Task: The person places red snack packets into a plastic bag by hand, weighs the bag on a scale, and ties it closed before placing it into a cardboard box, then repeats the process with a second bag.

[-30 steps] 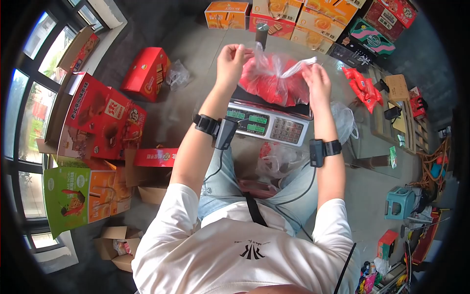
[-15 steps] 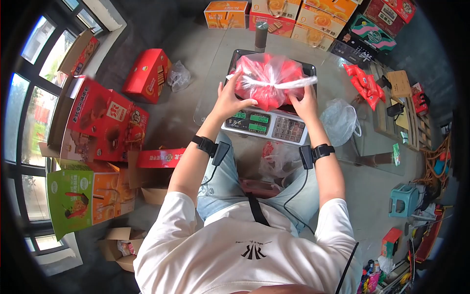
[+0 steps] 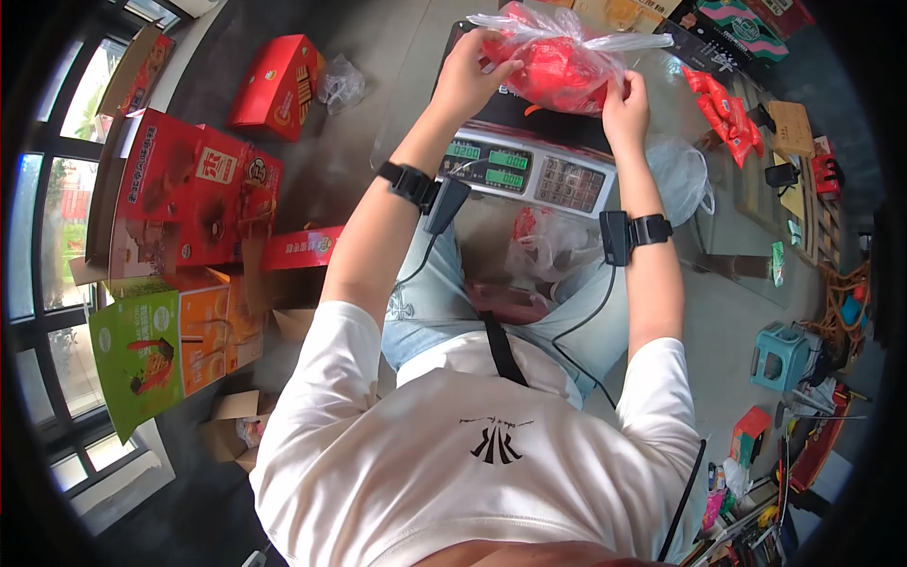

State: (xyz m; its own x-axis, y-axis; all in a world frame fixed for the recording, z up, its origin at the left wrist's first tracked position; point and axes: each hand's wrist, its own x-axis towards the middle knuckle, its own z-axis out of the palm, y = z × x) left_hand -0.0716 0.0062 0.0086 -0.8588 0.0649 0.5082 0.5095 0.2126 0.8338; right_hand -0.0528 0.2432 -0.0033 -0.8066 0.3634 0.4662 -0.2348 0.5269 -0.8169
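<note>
A knotted clear plastic bag full of red packets (image 3: 557, 71) is held between my two hands above the scale's dark platform. My left hand (image 3: 470, 77) is closed on the bag's left side, thumb on the near side. At the right, the fingers of my right hand (image 3: 625, 106) pinch the plastic at the bag's lower corner. The white digital scale (image 3: 524, 175) stands on the glass table with its lit green displays and keypad facing me. The bag covers part of its platform.
Loose red packets (image 3: 723, 115) and a crumpled clear bag (image 3: 680, 175) lie right of the scale. At left are a red box (image 3: 281, 87), another crumpled bag (image 3: 341, 85) and a large open red carton (image 3: 194, 194). Another plastic bag (image 3: 553, 244) lies below the scale.
Both hands have moved away from me and raised the bag off the scale platform, tilting it. More of the dark platform shows. The camera view has shifted too.
</note>
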